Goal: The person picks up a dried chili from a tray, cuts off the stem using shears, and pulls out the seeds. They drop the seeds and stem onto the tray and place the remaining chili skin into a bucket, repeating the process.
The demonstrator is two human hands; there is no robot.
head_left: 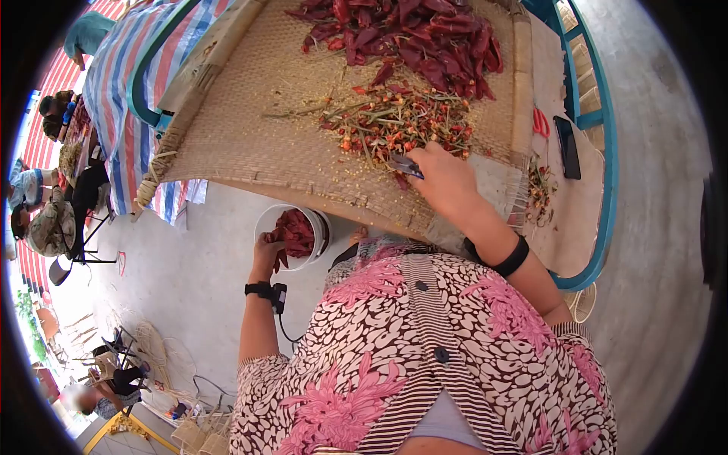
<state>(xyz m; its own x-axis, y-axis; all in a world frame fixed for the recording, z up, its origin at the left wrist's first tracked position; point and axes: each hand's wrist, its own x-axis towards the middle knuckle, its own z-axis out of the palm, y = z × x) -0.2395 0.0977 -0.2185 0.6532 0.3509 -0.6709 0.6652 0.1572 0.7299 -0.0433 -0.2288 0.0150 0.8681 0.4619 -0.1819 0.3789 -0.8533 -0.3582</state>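
Red chillies (406, 34) lie heaped on our woven tray (250, 106), above stem scraps (409, 121). Our right hand (442, 176) curls its fingers round clippers (406, 165); our left hand (267, 250) pinches red chillies at the white bucket (324, 231) on the grey floor (205, 280).

One woven tray (243, 114) carries two heaps, one of red chillies (409, 34) at its far edge and one of stem pieces (409, 125) towards its near right corner, plus one cutting tool (406, 164) above it. Past its right edge: one phone (566, 148), one pair of scissors (541, 122). Past its near edge: one bucket (325, 232).
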